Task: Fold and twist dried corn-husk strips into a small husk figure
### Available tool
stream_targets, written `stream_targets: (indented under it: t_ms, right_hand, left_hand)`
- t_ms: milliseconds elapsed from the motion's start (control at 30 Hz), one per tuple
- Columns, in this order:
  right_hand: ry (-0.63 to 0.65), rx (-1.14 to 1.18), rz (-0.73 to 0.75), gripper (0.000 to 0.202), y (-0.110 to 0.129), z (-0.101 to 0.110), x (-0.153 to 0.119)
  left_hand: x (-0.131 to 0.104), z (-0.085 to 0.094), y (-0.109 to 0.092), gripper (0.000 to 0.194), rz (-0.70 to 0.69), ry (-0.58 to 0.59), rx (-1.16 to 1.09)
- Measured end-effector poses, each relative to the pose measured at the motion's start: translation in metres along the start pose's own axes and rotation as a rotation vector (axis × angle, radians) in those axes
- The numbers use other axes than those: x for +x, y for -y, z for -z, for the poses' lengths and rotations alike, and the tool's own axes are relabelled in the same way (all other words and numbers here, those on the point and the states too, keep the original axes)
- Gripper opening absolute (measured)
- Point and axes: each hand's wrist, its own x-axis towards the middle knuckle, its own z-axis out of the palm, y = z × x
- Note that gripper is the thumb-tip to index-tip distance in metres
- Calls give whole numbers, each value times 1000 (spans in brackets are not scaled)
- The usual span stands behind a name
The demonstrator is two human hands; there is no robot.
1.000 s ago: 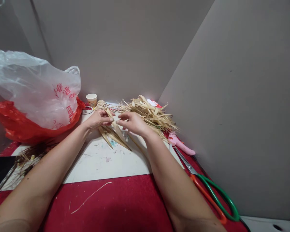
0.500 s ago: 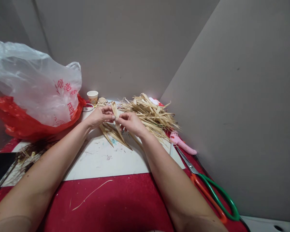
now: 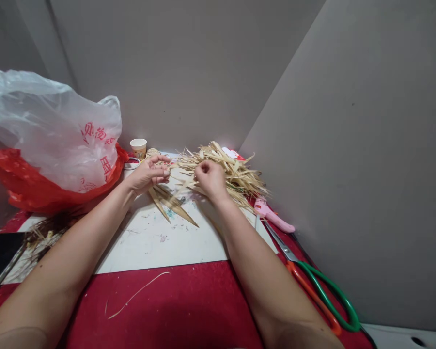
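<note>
My left hand [image 3: 148,175] hovers over the white board, its index finger and thumb apart, with no leaf clearly between them. To its right, my right hand [image 3: 211,180] is closed in a pinch; a pale, motion-blurred dried leaf strip [image 3: 183,188] trails from its fingers toward the left. Its pinched end is hidden by the fingers. Below my left hand, a few broad dried leaves [image 3: 176,209] lie on the board. Behind and right of my right hand spreads a heap of dried leaf strips [image 3: 240,169].
A clear plastic bag [image 3: 65,131] in a red bag [image 3: 29,184] stands left, near a paper cup [image 3: 138,148]. Pink-handled pruners [image 3: 276,218] and scissors with green and orange handles [image 3: 327,286] lie right. The white board [image 3: 160,252] covers part of the red cloth [image 3: 167,310].
My right hand has moved right, away from my left hand, taking the dried leaf strip that both fingertips pinched. The left hand's fingers have spread. The other leaves stay put.
</note>
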Motion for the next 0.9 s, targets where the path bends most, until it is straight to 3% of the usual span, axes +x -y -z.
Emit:
stream_targets:
  t_ms: [100,200,300,400,500,567,633,700,767,833,900]
  right_hand:
    - [-221,428,-178,5,5,26,15]
    - [-498,737,-150,10,19,59,22]
    - [-662,697,65,15,35,89,17]
    - [-665,377,258,7,42,104,10]
    - [-468,-86,309,10,35,101,12]
    - [-168,-437,211,10,27,94,15]
    - [71,-639,131,9,23,84,14]
    - [158,-558,149,14,22,68,6]
    - [218,-301,137,23,24,46,-9]
    - [358,-87,7,32,25,21,-25]
    - [441,48,-101,25,23,0,-38]
  left_hand:
    - [1,10,-1,46,-16,-121,-63]
    - [2,21,1,43,-44,-240,-103]
    - [3,28,4,39,-71,-309,-127]
    - [4,28,5,36,-62,-319,-128]
    - [5,24,7,29,-37,-277,-104]
    - [6,21,9,25,-23,-243,-91]
    - [7,18,11,25,-13,-215,-82]
    - [8,14,13,27,-1,-175,-69]
    - [7,10,15,29,17,-118,-46]
    - [7,6,16,31,33,-61,-23]
    - [5,2,17,33,46,-17,-2]
